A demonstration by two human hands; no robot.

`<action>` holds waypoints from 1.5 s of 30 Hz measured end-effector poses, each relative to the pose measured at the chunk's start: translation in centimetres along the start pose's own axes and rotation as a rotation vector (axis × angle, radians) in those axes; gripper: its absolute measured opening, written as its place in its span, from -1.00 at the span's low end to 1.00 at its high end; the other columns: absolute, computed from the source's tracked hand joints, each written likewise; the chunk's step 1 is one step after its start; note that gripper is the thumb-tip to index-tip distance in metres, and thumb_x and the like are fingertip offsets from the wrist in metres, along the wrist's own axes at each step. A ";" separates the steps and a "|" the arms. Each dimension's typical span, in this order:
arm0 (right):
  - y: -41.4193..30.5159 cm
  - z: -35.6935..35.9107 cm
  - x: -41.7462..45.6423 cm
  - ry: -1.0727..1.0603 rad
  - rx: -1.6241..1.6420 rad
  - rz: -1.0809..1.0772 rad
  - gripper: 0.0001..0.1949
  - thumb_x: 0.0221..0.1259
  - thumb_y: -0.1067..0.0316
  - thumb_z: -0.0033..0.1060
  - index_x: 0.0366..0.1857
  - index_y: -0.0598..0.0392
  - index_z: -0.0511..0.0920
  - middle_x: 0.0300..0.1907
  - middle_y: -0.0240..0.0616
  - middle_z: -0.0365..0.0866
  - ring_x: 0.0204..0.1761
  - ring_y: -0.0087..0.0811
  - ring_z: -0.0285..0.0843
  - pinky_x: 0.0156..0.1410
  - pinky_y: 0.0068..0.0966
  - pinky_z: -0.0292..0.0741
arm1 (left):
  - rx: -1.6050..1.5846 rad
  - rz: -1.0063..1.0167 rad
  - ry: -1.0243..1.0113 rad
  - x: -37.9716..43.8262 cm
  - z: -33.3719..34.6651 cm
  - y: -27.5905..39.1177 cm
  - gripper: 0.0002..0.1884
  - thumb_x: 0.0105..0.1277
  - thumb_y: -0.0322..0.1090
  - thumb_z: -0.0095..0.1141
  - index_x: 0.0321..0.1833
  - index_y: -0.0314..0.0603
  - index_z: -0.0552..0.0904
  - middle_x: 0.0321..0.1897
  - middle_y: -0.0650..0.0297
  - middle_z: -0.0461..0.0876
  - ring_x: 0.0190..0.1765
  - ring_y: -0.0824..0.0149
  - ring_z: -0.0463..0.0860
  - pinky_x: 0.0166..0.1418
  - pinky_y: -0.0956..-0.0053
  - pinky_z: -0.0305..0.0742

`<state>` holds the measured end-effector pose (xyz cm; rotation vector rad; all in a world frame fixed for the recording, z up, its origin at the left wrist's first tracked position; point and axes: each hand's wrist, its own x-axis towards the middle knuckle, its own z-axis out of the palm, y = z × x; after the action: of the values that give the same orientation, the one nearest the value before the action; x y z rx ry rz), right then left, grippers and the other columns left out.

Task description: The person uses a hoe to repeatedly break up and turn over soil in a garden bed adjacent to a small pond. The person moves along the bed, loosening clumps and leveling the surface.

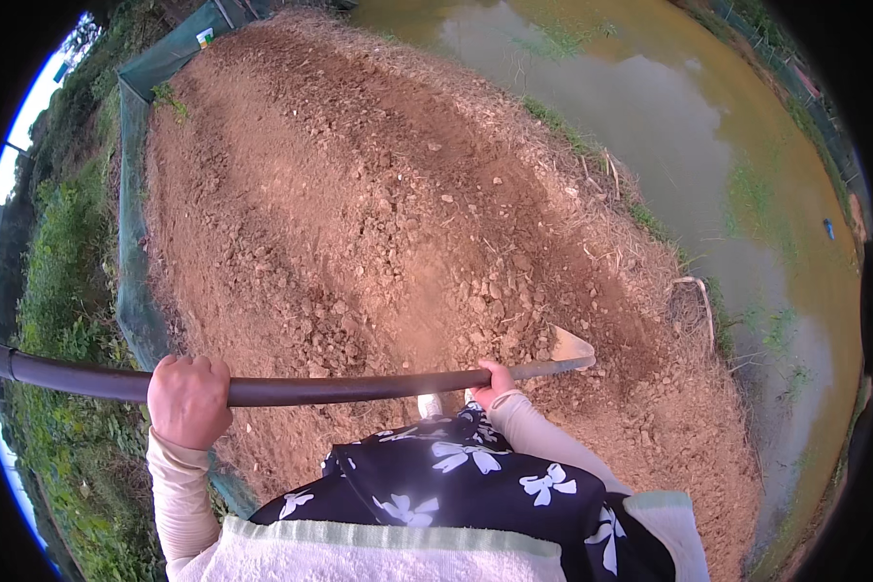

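Both my hands grip the long dark handle of a hoe, held crosswise in front of my body. My left hand is wrapped over the handle on the left, well up the shaft. Lower down, towards the tool's head, my right hand closes around it. The hoe's metal blade is at the right end, against the loose brown soil; whether its edge is sunk in cannot be told. The handle's other end reaches past my left hand to the picture's left rim.
A green mesh fence bounds the bed on the left, with bushes beyond it. Along the right, dry grass edges a murky pond. Clods and small stones cover the ground. My white shoes stand below the handle.
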<state>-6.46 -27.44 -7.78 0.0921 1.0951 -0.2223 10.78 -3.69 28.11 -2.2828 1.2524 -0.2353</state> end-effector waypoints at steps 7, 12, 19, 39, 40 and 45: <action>0.5 -0.8 3.3 0.057 -0.149 0.037 -0.88 -0.03 0.54 -0.01 -0.38 0.17 0.35 -0.39 -0.20 0.39 -0.30 -0.26 0.40 -0.14 -0.31 0.45 | -0.038 -0.046 -0.058 -1.7 2.3 -0.6 -0.93 -0.20 -0.42 0.07 -0.70 -0.10 0.45 -0.74 0.26 0.46 -0.58 0.29 0.51 -0.42 0.47 0.34; -0.2 -0.9 4.9 0.163 -0.070 0.084 -0.88 -0.06 0.54 0.00 -0.42 0.14 0.34 -0.43 -0.22 0.40 -0.36 -0.28 0.43 -0.19 -0.33 0.49 | -0.069 -0.025 -0.034 -1.1 2.7 -1.1 -0.92 -0.16 -0.40 0.07 -0.71 -0.06 0.46 -0.77 0.33 0.47 -0.62 0.35 0.51 -0.43 0.50 0.35; 0.3 1.0 5.2 0.247 -0.093 0.030 -0.87 -0.03 0.49 0.01 -0.39 0.15 0.33 -0.41 -0.23 0.39 -0.35 -0.29 0.43 -0.18 -0.39 0.49 | -0.079 -0.043 -0.063 0.4 4.1 -2.4 -0.92 -0.16 -0.39 0.11 -0.71 -0.04 0.50 -0.76 0.33 0.48 -0.61 0.36 0.53 -0.42 0.52 0.36; 1.2 6.3 8.5 0.133 0.156 -0.048 -0.83 0.10 0.38 -0.05 -0.25 0.19 0.37 -0.21 -0.10 0.45 -0.13 -0.23 0.41 0.00 -0.37 0.36 | -0.075 0.186 -0.105 11.8 8.5 -4.9 -0.90 -0.26 -0.49 0.09 -0.68 -0.13 0.44 -0.75 0.21 0.46 -0.59 0.20 0.51 -0.44 0.39 0.36; 0.9 6.5 8.6 0.140 0.167 -0.031 -0.84 0.06 0.42 -0.02 -0.28 0.18 0.35 -0.27 -0.14 0.42 -0.20 -0.24 0.41 -0.05 -0.32 0.40 | -0.074 0.208 -0.092 12.5 8.4 -5.1 -0.90 -0.27 -0.49 0.09 -0.68 -0.13 0.43 -0.76 0.21 0.45 -0.60 0.19 0.50 -0.45 0.39 0.35; -0.2 6.9 10.1 0.208 0.227 0.012 -0.82 -0.05 0.51 0.04 -0.35 0.16 0.30 -0.40 -0.21 0.37 -0.34 -0.26 0.42 -0.19 -0.21 0.45 | -0.053 0.288 -0.064 15.5 7.8 -5.7 -0.87 -0.29 -0.50 0.08 -0.69 -0.14 0.40 -0.78 0.21 0.42 -0.64 0.19 0.47 -0.47 0.38 0.34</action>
<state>3.94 -30.20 -13.59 0.3300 1.2726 -0.3316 26.62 -11.24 22.93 -2.1018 1.5480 -0.0258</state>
